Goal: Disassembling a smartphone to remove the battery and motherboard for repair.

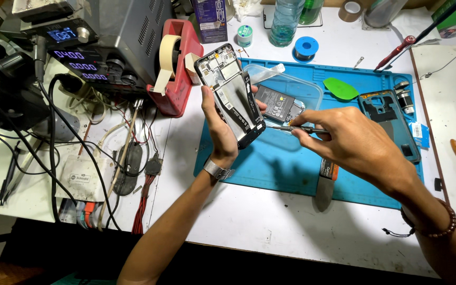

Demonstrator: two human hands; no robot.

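Observation:
My left hand (pixel 218 129) holds an opened phone (pixel 230 94) with its back cover off, tilted upright above the blue work mat (pixel 291 174). My right hand (pixel 347 140) grips thin metal tweezers (pixel 291 127), whose tip touches the phone's lower right edge. Just behind the phone, a clear plastic tray (pixel 296 84) holds a dark phone battery (pixel 275 103). A steel watch sits on my left wrist and a bead bracelet on my right.
A black phone back frame (pixel 383 108) and a green pick (pixel 340 88) lie on the mat's right side. A red tape dispenser (pixel 178 66), a power supply (pixel 88 47) with tangled cables, bottles (pixel 286 21), a blue solder spool (pixel 306 47) and a scraper (pixel 325 182) surround the mat.

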